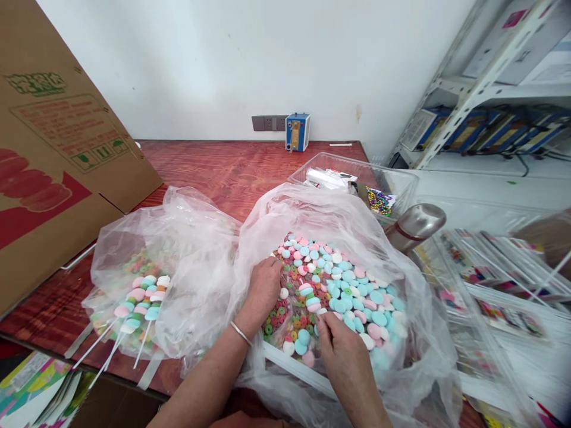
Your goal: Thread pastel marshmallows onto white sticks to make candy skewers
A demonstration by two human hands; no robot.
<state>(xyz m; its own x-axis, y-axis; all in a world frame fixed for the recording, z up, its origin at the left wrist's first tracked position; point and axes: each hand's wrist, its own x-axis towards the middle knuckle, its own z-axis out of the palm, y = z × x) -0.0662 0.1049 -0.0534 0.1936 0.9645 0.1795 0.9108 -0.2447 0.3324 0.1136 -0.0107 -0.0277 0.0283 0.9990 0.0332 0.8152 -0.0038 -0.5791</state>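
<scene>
Head view: your left hand (pixel 264 285) rests with fingers curled together on the candies (pixel 343 291), and your right hand (pixel 341 342) pinches its fingertips closed on one piece at the near edge of the pile. Candies fill the open bag (pixel 312 214) on the table (pixel 223 169). Finished skewers (pixel 140 309) lie in a second bag (pixel 187 238) just left, with a cardboard box (pixel 57 148) beyond.

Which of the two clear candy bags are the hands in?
The right-hand bag, spread open over loose pastel candies; both the left hand and right hand reach inside. The other bag holds candy skewers, untouched.
</scene>
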